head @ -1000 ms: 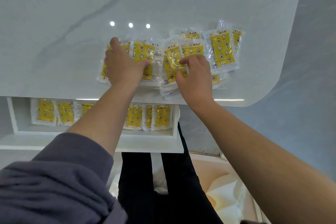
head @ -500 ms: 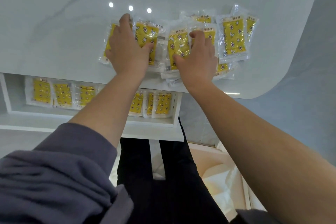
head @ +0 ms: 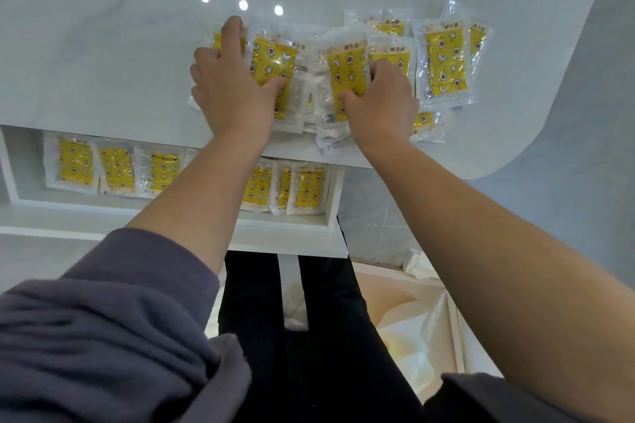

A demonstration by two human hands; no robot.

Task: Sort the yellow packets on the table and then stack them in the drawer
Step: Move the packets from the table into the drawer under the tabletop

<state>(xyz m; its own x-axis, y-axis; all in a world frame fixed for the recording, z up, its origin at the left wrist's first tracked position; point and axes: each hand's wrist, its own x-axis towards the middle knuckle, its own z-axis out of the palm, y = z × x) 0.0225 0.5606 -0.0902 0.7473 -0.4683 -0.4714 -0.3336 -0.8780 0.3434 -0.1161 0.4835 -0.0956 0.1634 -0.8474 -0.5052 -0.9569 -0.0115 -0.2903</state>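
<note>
Several yellow packets in clear wrap lie in overlapping piles near the front edge of the white marble table [head: 103,45]. My left hand [head: 230,86] rests on the left pile, thumb on a yellow packet [head: 271,60] and fingers curled over the pile's left side. My right hand [head: 381,103] grips the middle stack of packets [head: 345,75], thumb on its face and fingers round its right side. More packets [head: 443,62] lie flat at the right. Below the tabletop the open white drawer [head: 292,225] holds a row of yellow packets [head: 75,165].
The table's rounded corner is at the right. Below are my dark trousers [head: 309,336], and a pale box with white wrapping [head: 412,330] stands on the floor at the right. Three ceiling lights reflect on the tabletop behind the packets.
Both hands have closed in on their piles: the left has spread over the left pile, and the right has shifted from the pile's top to gripping the middle stack's side.
</note>
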